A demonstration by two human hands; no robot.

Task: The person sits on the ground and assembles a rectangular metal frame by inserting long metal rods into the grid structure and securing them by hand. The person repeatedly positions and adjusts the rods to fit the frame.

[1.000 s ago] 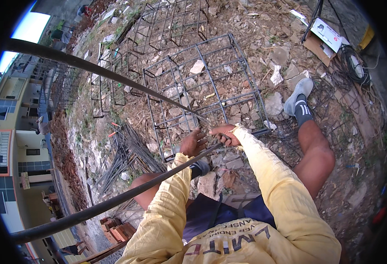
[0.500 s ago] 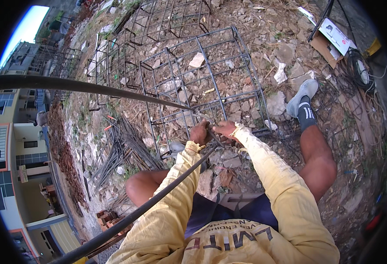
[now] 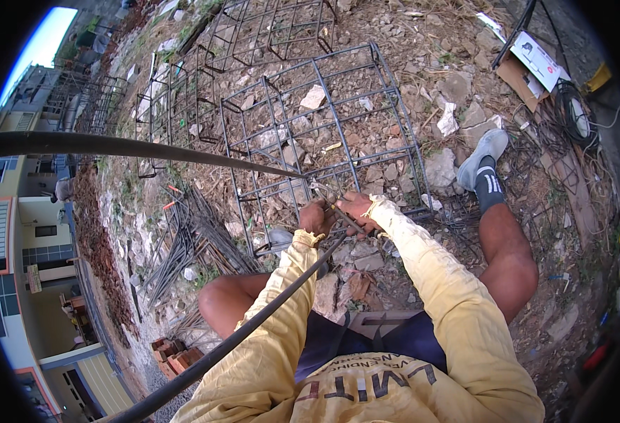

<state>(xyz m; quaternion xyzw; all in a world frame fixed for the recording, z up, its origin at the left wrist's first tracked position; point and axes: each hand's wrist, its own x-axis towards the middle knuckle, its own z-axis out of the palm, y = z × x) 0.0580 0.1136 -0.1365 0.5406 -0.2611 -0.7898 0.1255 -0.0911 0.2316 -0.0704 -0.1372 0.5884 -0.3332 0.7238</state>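
My left hand (image 3: pixel 316 217) is closed at the near edge of a cage of steel reinforcing bars (image 3: pixel 339 120); what its fingers hold is hidden. Right beside it, my right hand (image 3: pixel 357 209) is curled round a thin dark-handled tool (image 3: pixel 353 225), whose working end I cannot make out. Just beyond the fingers, a thin pale wire-like loop (image 3: pixel 318 187) shows at the bars. One dark bar (image 3: pixel 148 146) runs in from the left to the cage beside my hands. Another dark bar (image 3: pixel 253 321) slants from the lower left, across my left forearm, toward the hands.
More bar cages (image 3: pixel 271 32) lie beyond and to the left. A heap of thin steel rods (image 3: pixel 197 236) is left of my hands. Rubble covers the ground. Bricks (image 3: pixel 175 358) are stacked at lower left; a cardboard box (image 3: pixel 528 74) and coiled cable (image 3: pixel 576 116) lie at far right.
My right hand has shifted slightly left and turned, closer against my left hand. My left hand stays nearly in place at the cage.
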